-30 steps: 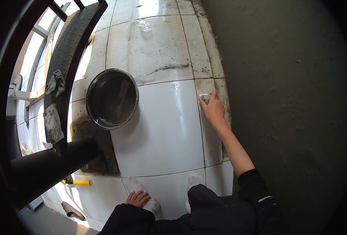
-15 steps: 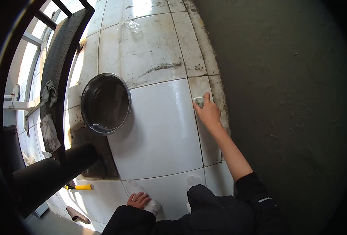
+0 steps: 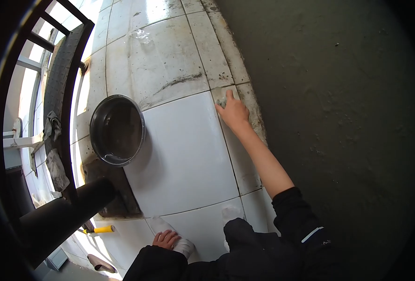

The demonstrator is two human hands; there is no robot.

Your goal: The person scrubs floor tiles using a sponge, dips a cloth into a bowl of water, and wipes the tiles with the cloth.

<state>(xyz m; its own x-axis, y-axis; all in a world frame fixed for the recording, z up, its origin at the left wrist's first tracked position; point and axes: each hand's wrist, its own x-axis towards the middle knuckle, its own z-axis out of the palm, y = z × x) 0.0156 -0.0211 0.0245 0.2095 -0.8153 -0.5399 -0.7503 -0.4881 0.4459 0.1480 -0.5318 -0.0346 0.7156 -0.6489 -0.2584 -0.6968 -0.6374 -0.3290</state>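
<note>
My right hand (image 3: 236, 114) is closed on a small grey-green scouring pad (image 3: 222, 101), mostly hidden under the fingers. It presses the pad on the narrow tile strip (image 3: 241, 154) along the right edge of the tiled platform. My left hand (image 3: 166, 239) lies with its fingers stretched over my white-socked foot (image 3: 184, 247) and holds nothing. Between the hands is a large white tile (image 3: 184, 154), cleaner than the stained tile (image 3: 165, 58) beyond it. At its left stands a round metal basin (image 3: 117, 131) of dark water.
A black metal frame (image 3: 60, 84) with rags (image 3: 57, 171) on it rises at left, its thick dark post (image 3: 72, 203) slanting low. Beneath lie a yellow-handled tool (image 3: 103, 229) and a slipper (image 3: 101, 263). Grey floor (image 3: 334, 117) drops away at right.
My right hand has slid forward along the tile strip with the scouring pad, toward its far end. My left hand stays on the foot. The view has shifted slightly.
</note>
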